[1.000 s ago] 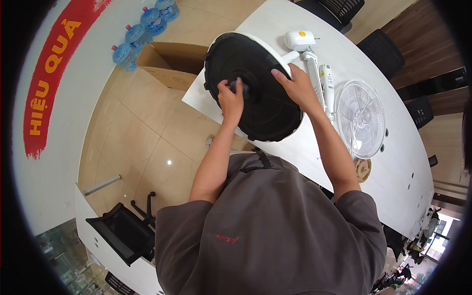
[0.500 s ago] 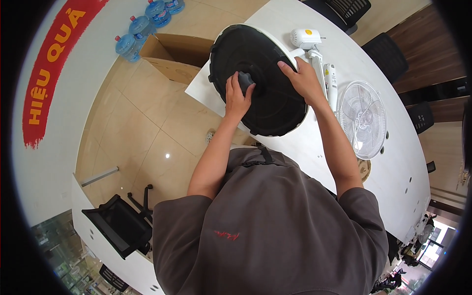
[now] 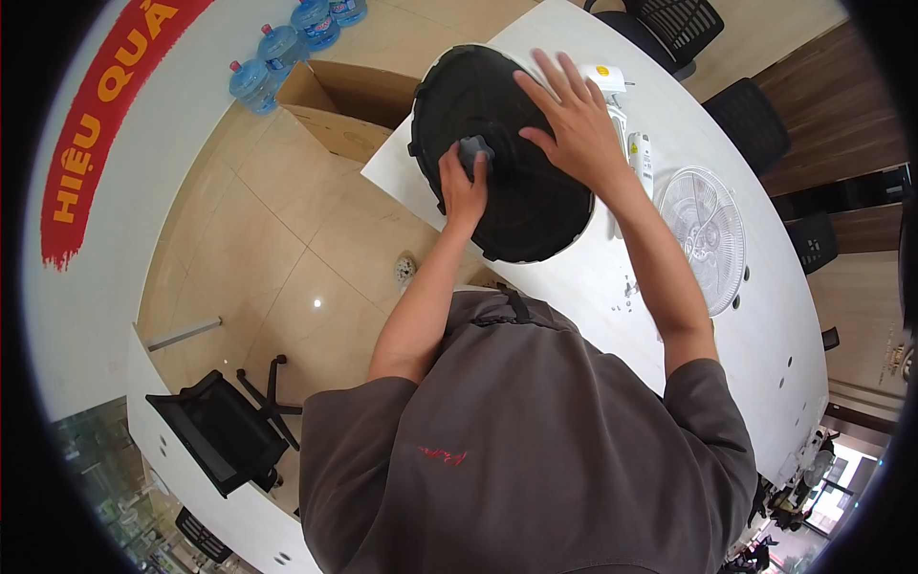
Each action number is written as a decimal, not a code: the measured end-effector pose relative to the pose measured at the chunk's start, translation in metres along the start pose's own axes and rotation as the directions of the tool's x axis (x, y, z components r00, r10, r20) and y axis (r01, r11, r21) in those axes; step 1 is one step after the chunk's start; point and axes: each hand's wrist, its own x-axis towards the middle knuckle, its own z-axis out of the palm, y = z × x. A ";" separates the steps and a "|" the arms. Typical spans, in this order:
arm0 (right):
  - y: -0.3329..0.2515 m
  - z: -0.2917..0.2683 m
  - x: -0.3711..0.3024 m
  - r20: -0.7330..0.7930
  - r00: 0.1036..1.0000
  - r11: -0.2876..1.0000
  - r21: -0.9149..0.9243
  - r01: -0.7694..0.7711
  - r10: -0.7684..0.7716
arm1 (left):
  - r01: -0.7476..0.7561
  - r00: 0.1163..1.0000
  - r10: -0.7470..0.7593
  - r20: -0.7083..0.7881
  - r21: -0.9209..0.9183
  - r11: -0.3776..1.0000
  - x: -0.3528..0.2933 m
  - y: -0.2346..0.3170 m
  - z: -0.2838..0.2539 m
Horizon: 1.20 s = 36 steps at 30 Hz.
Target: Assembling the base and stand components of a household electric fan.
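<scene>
A round black fan base [image 3: 526,215] stands tilted over the near left part of the white table [image 3: 765,325], its underside toward me. At its middle is a grey lobed knob [image 3: 475,151]. My left hand [image 3: 464,194] is closed on this knob, with thumb and fingers on either side. My right hand [image 3: 581,132] is open, fingers spread, over the upper right of the base. I cannot tell whether it touches the base. Partly behind that hand lies the white fan motor housing [image 3: 606,77].
Beside my right forearm lie a white long fan part [image 3: 641,158] and a white wire fan guard [image 3: 703,234]. Small loose bits [image 3: 628,290] are on the table. An open cardboard box [image 3: 344,120], water bottles [image 3: 253,84] and an office chair [image 3: 225,430] stand to the left.
My right hand has let go of the base's right edge and lifted up and left, fingers spreading. My left hand stays on the knob, which looks slightly turned.
</scene>
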 end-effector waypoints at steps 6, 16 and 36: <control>0.010 0.025 0.024 0.121 0.959 0.961 0.139 0.238 -0.255 | -0.359 0.932 0.355 0.074 0.050 0.932 0.000 0.000 -0.007; 0.007 0.026 0.017 0.070 0.982 0.959 0.237 0.153 -0.174 | -0.213 0.969 0.179 0.170 0.210 0.954 0.011 0.013 -0.011; 0.008 0.022 0.013 0.071 0.989 0.956 0.273 0.107 -0.131 | -0.552 0.818 0.506 0.273 0.131 0.823 0.019 0.010 -0.019</control>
